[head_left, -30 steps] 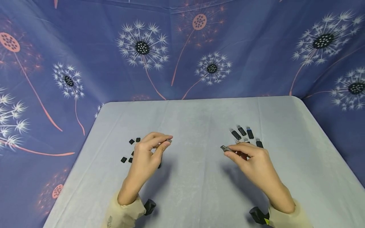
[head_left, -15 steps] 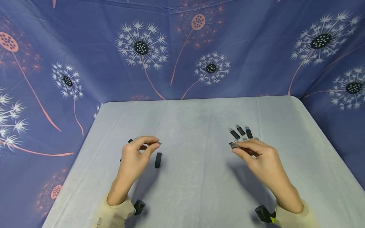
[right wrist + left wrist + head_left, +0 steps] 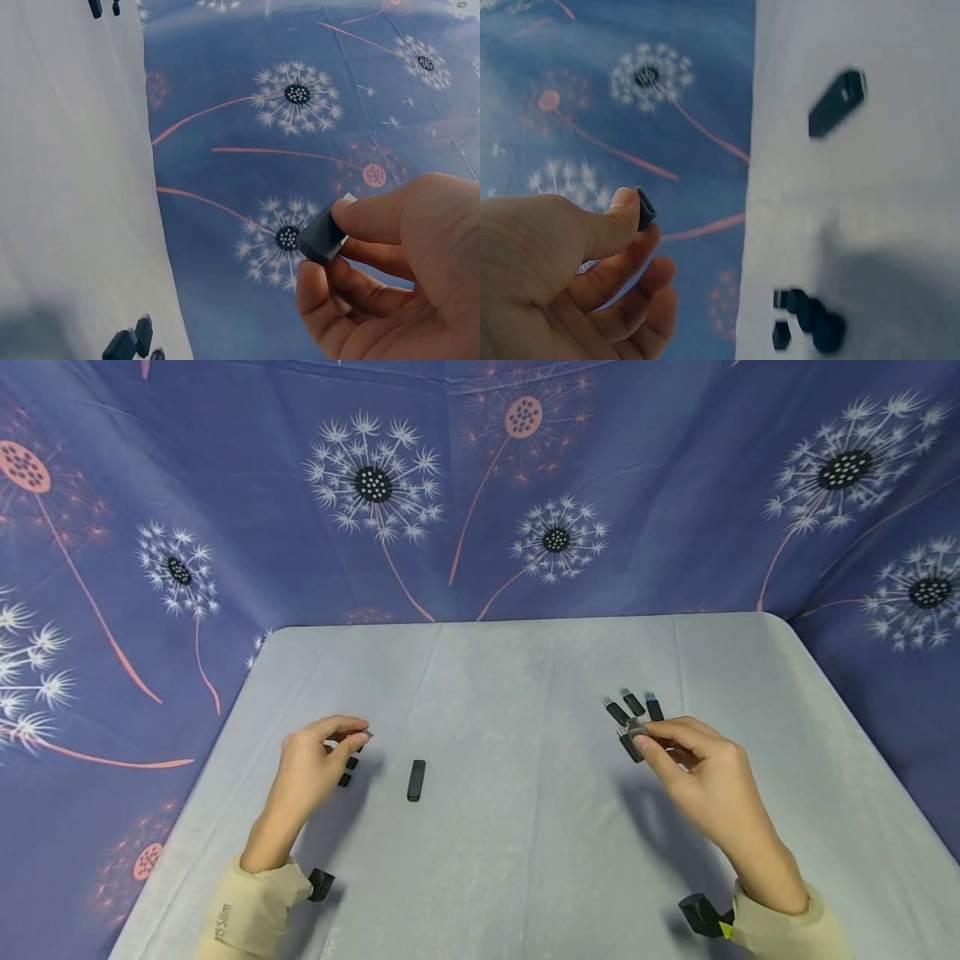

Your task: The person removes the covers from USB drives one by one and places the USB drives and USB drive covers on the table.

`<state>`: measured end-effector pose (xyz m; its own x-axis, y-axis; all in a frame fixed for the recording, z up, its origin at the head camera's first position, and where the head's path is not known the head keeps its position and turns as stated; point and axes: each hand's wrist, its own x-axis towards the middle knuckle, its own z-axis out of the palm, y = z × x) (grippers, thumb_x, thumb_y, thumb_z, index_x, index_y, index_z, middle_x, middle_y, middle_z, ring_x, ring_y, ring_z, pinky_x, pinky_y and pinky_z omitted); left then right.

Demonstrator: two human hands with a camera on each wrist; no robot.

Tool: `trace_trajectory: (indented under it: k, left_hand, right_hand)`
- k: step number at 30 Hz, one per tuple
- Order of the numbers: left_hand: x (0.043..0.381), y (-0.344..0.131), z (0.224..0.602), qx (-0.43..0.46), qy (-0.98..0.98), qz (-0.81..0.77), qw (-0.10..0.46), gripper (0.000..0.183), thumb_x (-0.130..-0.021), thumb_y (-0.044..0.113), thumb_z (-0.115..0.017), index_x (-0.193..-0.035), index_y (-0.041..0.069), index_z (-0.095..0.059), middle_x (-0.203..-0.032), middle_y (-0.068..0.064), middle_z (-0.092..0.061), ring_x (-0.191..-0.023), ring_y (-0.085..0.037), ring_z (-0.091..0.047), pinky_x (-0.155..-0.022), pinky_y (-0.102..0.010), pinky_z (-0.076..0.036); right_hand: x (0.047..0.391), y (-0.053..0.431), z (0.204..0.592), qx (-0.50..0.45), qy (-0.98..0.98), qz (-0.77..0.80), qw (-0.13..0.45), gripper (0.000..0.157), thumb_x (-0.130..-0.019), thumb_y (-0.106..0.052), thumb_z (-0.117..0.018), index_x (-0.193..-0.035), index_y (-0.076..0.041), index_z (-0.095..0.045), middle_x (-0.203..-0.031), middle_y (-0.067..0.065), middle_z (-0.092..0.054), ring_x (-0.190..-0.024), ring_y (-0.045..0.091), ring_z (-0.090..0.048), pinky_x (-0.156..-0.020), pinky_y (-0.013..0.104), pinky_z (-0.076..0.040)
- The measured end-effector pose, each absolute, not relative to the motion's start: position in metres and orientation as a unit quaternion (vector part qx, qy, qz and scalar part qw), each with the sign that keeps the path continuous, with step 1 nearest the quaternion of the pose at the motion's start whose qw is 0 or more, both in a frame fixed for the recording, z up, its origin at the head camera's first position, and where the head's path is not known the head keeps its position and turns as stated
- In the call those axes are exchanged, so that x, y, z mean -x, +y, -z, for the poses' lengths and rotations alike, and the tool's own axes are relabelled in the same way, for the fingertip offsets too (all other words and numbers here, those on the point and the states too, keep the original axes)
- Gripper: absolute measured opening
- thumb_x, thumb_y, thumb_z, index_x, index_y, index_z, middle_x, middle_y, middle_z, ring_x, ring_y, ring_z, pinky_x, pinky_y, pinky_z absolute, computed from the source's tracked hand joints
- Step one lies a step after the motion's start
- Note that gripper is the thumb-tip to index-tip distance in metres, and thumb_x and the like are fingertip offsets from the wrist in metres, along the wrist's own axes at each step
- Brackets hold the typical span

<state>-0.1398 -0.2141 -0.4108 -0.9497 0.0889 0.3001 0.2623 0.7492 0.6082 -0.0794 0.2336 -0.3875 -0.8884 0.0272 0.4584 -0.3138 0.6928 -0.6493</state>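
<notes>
My left hand (image 3: 318, 768) pinches a small black USB cap (image 3: 646, 210) between thumb and forefinger, above the left of the table. Under it lie several loose black caps (image 3: 344, 780), partly hidden by the hand. On the right, my right hand (image 3: 697, 768) holds a black USB flash drive (image 3: 322, 235) in its fingertips, its metal plug showing beside the thumb. Below and beyond that hand several uncapped USB flash drives (image 3: 616, 711) lie on the table, some of them covered by the fingers. A single closed black USB stick (image 3: 416, 781) lies between the hands, nearer the left.
The table (image 3: 525, 860) has a pale grey cloth. Behind and beside it hangs a blue curtain (image 3: 660, 527) with dandelion prints. Black wrist cameras (image 3: 703, 915) are worn at both sleeves.
My left hand has moved left with the cap, uncovering the closed USB stick. My right hand has shifted slightly right with its flash drive, now over the loose drives.
</notes>
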Motion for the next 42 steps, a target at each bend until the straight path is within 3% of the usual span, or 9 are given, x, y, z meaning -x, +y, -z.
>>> trace_trajectory:
  k: [9,14,22,28,36,42]
  left_hand:
    - [0.149,-0.240,0.423,0.096,-0.942,0.301,0.117,0.013,-0.092,0.005,-0.076,-0.105,0.006,-0.079,-0.099,-0.011,-0.078,-0.083,-0.025,-0.068,-0.058,-0.025,-0.047]
    - [0.152,-0.249,0.427,0.086,-0.951,0.286,0.081,0.014,-0.093,0.003,-0.075,-0.106,0.004,-0.080,-0.100,-0.014,-0.078,-0.081,-0.026,-0.068,-0.059,-0.027,-0.047]
    - [0.155,-0.263,0.443,0.058,-0.965,0.256,0.029,0.012,-0.094,0.005,-0.073,-0.104,0.003,-0.079,-0.096,-0.014,-0.078,-0.085,-0.032,-0.073,-0.073,-0.047,-0.057]
    - [0.156,-0.267,0.448,0.028,-0.971,0.239,0.015,0.010,-0.095,0.012,-0.073,-0.100,0.007,-0.080,-0.096,-0.011,-0.079,-0.089,-0.032,-0.073,-0.076,-0.051,-0.056]
    - [0.157,-0.269,0.450,0.020,-0.973,0.228,0.020,0.010,-0.094,0.014,-0.073,-0.098,0.007,-0.080,-0.092,-0.010,-0.079,-0.085,-0.030,-0.071,-0.076,-0.050,-0.055]
    - [0.157,-0.268,0.450,0.024,-0.973,0.228,0.020,0.011,-0.095,0.013,-0.073,-0.099,0.005,-0.080,-0.092,-0.011,-0.079,-0.084,-0.030,-0.071,-0.076,-0.050,-0.054]
  right_hand:
    - [0.081,0.240,0.387,-0.070,-0.888,-0.387,0.238,0.012,-0.090,-0.003,-0.078,-0.101,-0.007,-0.080,-0.096,0.000,-0.074,-0.083,-0.009,-0.060,-0.074,0.003,-0.046]
    - [0.081,0.247,0.388,-0.070,-0.884,-0.389,0.249,0.014,-0.089,-0.001,-0.078,-0.102,-0.005,-0.081,-0.098,-0.007,-0.072,-0.086,-0.011,-0.061,-0.076,0.002,-0.046]
    - [0.083,0.260,0.389,-0.047,-0.877,-0.404,0.256,0.017,-0.090,0.002,-0.077,-0.107,0.000,-0.080,-0.099,-0.022,-0.067,-0.081,-0.014,-0.062,-0.073,0.002,-0.049]
    - [0.085,0.269,0.394,-0.041,-0.882,-0.384,0.271,0.018,-0.088,0.002,-0.079,-0.105,0.001,-0.080,-0.097,-0.027,-0.064,-0.077,-0.014,-0.058,-0.068,0.001,-0.045]
    - [0.090,0.281,0.402,-0.013,-0.890,-0.375,0.257,0.023,-0.087,0.001,-0.080,-0.110,-0.003,-0.080,-0.090,-0.020,-0.065,-0.076,-0.014,-0.056,-0.070,0.001,-0.044]
    - [0.099,0.292,0.406,0.020,-0.908,-0.347,0.233,0.019,-0.089,-0.007,-0.081,-0.107,-0.004,-0.079,-0.083,0.001,-0.071,-0.073,-0.020,-0.053,-0.067,0.001,-0.042]
